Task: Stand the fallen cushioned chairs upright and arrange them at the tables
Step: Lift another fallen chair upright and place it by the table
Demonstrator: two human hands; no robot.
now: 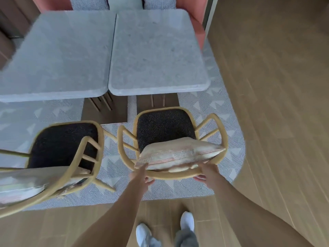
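Note:
Two yellow-framed chairs with dark seat cushions stand upright on the rug, facing two grey stone tables. The right chair [165, 127] faces the right table [156, 50] and has a pale patterned pillow [178, 154] leaning on its back. My left hand [142, 175] grips the curved back rail at its left. My right hand [206, 172] grips the same rail at its right. The left chair [62, 145] stands before the left table [57, 54], angled, with another pale pillow [23, 182] at its back.
A grey patterned rug [115, 157] lies under the chairs and tables, with wooden floor [276, 104] to the right and in front. A coral bench [195, 20] with grey cushions runs behind the tables. My feet [187, 221] stand just behind the right chair.

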